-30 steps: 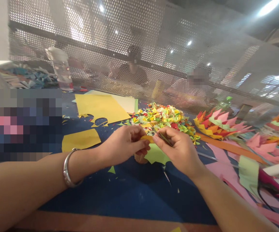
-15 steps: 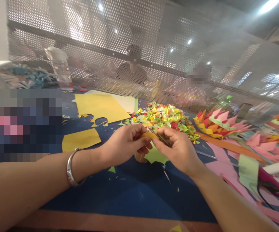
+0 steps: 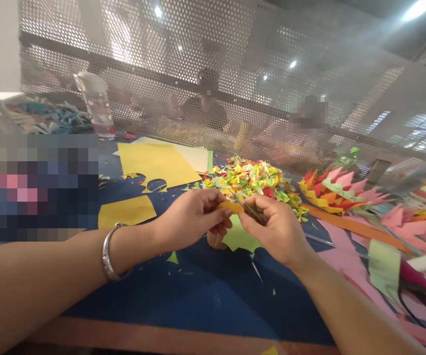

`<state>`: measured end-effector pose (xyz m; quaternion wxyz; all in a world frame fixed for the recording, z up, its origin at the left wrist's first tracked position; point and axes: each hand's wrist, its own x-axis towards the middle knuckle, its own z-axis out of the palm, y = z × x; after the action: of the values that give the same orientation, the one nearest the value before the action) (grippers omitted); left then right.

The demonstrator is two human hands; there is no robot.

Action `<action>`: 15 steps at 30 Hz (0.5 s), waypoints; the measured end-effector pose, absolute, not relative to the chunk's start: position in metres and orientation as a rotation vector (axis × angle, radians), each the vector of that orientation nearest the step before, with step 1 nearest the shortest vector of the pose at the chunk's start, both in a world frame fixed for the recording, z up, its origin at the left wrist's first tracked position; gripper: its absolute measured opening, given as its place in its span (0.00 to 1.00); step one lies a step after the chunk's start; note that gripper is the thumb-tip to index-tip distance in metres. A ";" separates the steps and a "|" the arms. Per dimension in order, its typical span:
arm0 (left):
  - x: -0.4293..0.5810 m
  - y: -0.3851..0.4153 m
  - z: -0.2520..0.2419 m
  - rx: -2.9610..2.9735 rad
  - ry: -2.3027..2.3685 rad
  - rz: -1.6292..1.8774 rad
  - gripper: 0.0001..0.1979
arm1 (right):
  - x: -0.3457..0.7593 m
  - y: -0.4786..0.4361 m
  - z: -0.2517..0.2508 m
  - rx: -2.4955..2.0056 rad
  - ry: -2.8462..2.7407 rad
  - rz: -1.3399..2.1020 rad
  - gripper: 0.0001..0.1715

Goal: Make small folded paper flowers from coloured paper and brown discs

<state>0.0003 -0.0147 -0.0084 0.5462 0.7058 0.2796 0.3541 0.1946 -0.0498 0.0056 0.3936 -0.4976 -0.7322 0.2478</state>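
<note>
We look forward and down from one head-worn camera, near behind the left hand and right hand, facing the perforated screen at twelve o'clock.

no readable text anywhere

A small yellow-orange paper piece with a rounded edge is pinched in the left hand. A thin metal tool slants in the right hand, its tip near the paper.

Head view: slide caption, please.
Left hand holds a yellow piece, right hand a metal tool, before a colourful paper heap.
</note>
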 end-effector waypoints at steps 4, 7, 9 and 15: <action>0.000 -0.016 -0.008 1.750 0.684 0.853 0.08 | 0.194 -0.049 0.005 -1.288 -1.881 0.547 0.03; 0.001 -0.018 -0.005 1.882 0.769 0.883 0.05 | 0.193 -0.049 0.004 -1.295 -1.901 0.518 0.04; 0.001 -0.020 -0.002 2.007 0.887 0.911 0.04 | 0.191 -0.049 0.003 -1.291 -1.913 0.522 0.04; 0.001 -0.022 0.004 2.161 1.057 0.885 0.03 | 0.188 -0.049 0.001 -1.297 -1.952 0.465 0.04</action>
<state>0.0010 -0.0218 0.0042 0.2854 0.8080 0.3951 0.3310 0.1878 -0.0494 0.0014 0.3672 -0.5048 -0.7600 0.1810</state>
